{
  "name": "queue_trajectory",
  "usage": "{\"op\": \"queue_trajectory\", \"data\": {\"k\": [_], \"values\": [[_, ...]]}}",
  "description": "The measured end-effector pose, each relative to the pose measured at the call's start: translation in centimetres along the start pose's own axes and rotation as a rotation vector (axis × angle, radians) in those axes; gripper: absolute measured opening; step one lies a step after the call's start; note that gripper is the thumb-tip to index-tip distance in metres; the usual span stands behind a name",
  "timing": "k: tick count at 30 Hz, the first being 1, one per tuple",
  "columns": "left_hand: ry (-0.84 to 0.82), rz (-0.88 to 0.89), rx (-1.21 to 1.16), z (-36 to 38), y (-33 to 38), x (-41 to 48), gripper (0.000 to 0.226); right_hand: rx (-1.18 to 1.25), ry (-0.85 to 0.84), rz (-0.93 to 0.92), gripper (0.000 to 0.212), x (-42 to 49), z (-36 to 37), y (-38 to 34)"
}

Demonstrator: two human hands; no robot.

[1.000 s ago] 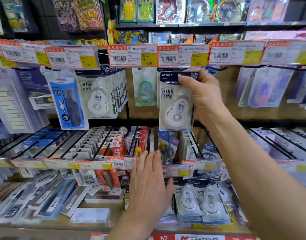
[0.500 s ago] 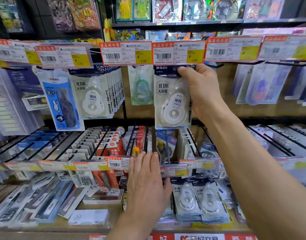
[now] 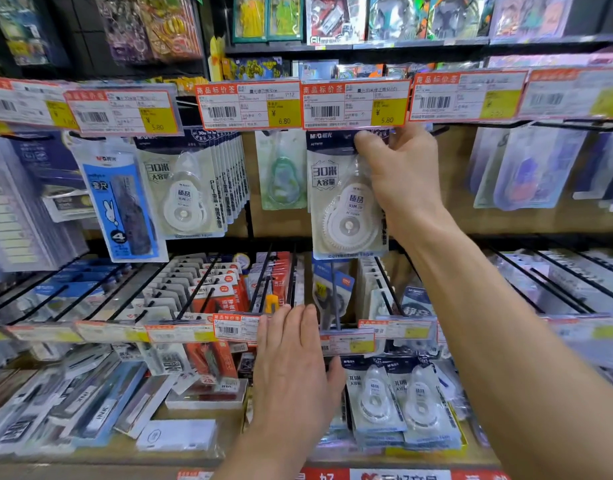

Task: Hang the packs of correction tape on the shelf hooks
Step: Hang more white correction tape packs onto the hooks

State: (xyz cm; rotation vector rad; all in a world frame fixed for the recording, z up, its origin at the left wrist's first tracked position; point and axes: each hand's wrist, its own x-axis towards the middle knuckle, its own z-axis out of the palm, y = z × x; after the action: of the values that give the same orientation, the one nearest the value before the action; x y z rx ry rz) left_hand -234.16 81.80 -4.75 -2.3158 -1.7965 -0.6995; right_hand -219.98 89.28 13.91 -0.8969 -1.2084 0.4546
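My right hand (image 3: 398, 174) grips the dark top edge of a correction tape pack (image 3: 346, 209), a white round dispenser in clear plastic, held right under the 5.80 price tag (image 3: 355, 103). The hook behind that tag is hidden. My left hand (image 3: 291, 372) lies flat with fingers together and thumb apart, over a box of more correction tape packs (image 3: 398, 400) on the bottom shelf, holding nothing. A full row of the same packs (image 3: 190, 188) hangs on a hook to the left.
A green-tinted pack (image 3: 282, 171) hangs just left of the held one. Black hook rods (image 3: 263, 282) with scissors and cutters jut out on the middle row. Price tag strips (image 3: 249, 105) line each row's front. Pens and boxes (image 3: 90, 407) fill the lower left shelf.
My right hand has raised the pack until its top edge sits just under the 5.80 price tag. My left hand has stayed where it was over the bottom shelf.
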Motion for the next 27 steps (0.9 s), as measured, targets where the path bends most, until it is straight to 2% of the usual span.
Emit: {"op": "queue_trajectory", "data": {"k": [5,12,19,23,27], "values": [[0.003,0.024,-0.009,0.1,-0.1,-0.1,0.069,-0.065,0.030,0.027,0.011,1.4,1.0,2.2],[0.000,0.015,0.015,-0.1,0.2,0.1,0.070,-0.119,0.130,0.080,0.041,4.6,2.6,4.8],[-0.002,0.014,0.018,-0.4,0.2,0.0,0.071,-0.286,0.151,0.061,0.045,6.3,2.8,6.3],[0.007,0.021,0.032,-0.6,0.2,0.1,0.070,-0.315,0.096,0.085,0.059,4.7,2.2,6.5],[0.021,0.028,0.018,-0.9,0.3,-0.1,0.069,-0.423,-0.045,0.127,0.062,0.9,0.9,6.5]]}}
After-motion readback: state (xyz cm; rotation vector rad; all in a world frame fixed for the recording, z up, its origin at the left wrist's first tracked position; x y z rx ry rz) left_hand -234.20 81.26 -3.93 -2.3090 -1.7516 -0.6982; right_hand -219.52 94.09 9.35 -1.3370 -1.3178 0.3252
